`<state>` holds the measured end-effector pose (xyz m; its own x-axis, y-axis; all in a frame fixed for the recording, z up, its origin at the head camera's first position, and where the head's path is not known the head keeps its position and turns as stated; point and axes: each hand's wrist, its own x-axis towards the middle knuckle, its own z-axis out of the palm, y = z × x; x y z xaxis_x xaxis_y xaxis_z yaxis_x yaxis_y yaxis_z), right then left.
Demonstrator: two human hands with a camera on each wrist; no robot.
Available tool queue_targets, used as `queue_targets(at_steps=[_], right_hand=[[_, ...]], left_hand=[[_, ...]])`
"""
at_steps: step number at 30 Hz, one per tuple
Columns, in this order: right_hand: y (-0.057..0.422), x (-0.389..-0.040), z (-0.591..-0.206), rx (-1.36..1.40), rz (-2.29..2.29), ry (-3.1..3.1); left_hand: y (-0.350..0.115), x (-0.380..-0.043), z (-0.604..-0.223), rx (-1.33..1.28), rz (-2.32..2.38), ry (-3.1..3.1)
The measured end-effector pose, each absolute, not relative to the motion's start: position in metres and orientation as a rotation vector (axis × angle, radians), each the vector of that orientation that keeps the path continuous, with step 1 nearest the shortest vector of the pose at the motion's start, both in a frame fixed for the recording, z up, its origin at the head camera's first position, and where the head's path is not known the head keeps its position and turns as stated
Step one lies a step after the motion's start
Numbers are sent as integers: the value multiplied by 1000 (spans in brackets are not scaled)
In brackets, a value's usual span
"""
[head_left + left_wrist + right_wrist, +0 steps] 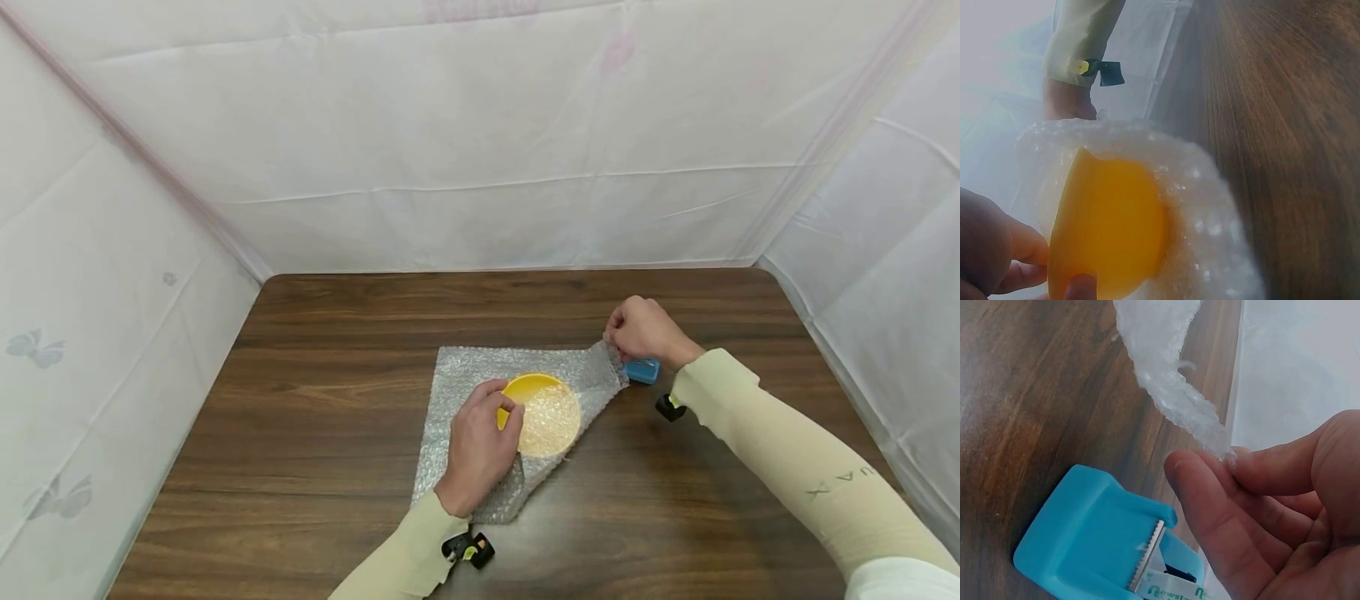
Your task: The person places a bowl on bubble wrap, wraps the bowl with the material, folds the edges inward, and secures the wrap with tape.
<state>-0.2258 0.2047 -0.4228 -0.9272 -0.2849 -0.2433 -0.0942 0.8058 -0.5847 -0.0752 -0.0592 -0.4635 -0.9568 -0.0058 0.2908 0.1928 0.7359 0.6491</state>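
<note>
A round yellow bowl [529,387] sits on a sheet of bubble wrap [467,372], and part of the wrap lies folded over its right side. My left hand [482,450] pinches the bowl's left rim between thumb and fingers, which the left wrist view also shows on the bowl [1116,219]. At the back right, my right hand [647,328] pinches a bunched corner of the bubble wrap [1166,387] and pulls it taut. Close below that hand lies a blue tape dispenser [642,371], its toothed metal cutter and printed tape visible in the right wrist view.
The dark wood-grain table [315,433] carries the wrap and dispenser. Pale plastic sheeting [480,167] hangs behind the table's back edge and along both sides. Small black wrist cameras are strapped at both sleeves.
</note>
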Motion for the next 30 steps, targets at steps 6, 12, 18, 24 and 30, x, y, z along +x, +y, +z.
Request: queue_targets(at_steps=[6, 12, 18, 24, 30], right_hand=[[204, -222, -420, -261, -891, 2658], [207, -220, -414, -277, -950, 2663], [203, -217, -409, -293, -1004, 2629], [198, -214, -404, -337, -1043, 2621], [192, -209, -396, -343, -1109, 2599]], left_hand=[[-59, -73, -463, -149, -1041, -2653], [-58, -74, -462, -138, -1044, -2659], [-58, -73, -463, -133, -1042, -2671], [-59, -73, -464, -138, -1024, -2672], [-58, -76, -465, -135, -1036, -2665]])
